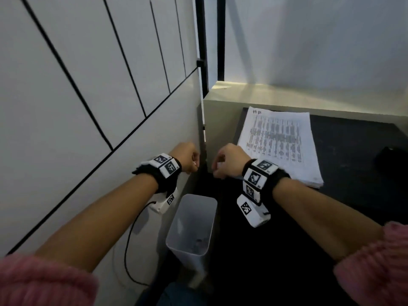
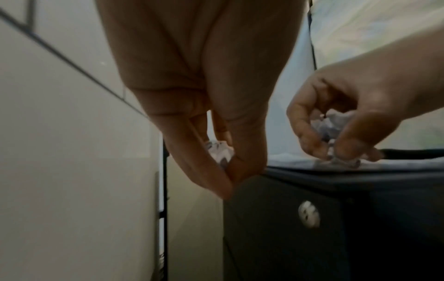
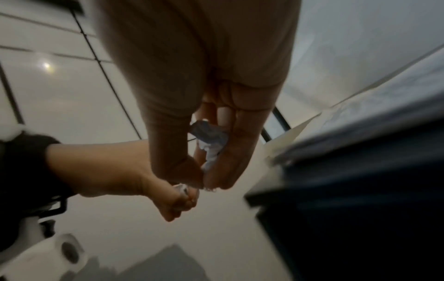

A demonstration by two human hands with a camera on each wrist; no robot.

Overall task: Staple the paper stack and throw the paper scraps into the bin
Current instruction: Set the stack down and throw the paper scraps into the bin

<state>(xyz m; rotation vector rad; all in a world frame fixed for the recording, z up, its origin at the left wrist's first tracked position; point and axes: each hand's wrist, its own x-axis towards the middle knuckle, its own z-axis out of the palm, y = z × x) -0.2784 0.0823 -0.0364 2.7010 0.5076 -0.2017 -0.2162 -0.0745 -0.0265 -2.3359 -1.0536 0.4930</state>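
Note:
My left hand (image 1: 187, 157) and right hand (image 1: 227, 162) are held side by side in the air beyond the white bin (image 1: 194, 226), which stands on the floor between wall and desk. Each hand has its fingers curled round crumpled paper scraps: the left hand (image 2: 216, 152) pinches a scrap (image 2: 220, 152), and the right hand (image 3: 211, 152) holds a scrap (image 3: 211, 144). The printed paper stack (image 1: 280, 144) lies on the black desk (image 1: 353, 164) to the right of my right hand. No stapler is clearly visible.
A white tiled wall (image 1: 77, 96) runs close along the left. A black cable (image 1: 130, 246) hangs down by the wall near the bin. A dark object (image 1: 390, 160) sits at the desk's right edge. A grey partition (image 1: 220, 111) stands behind the desk.

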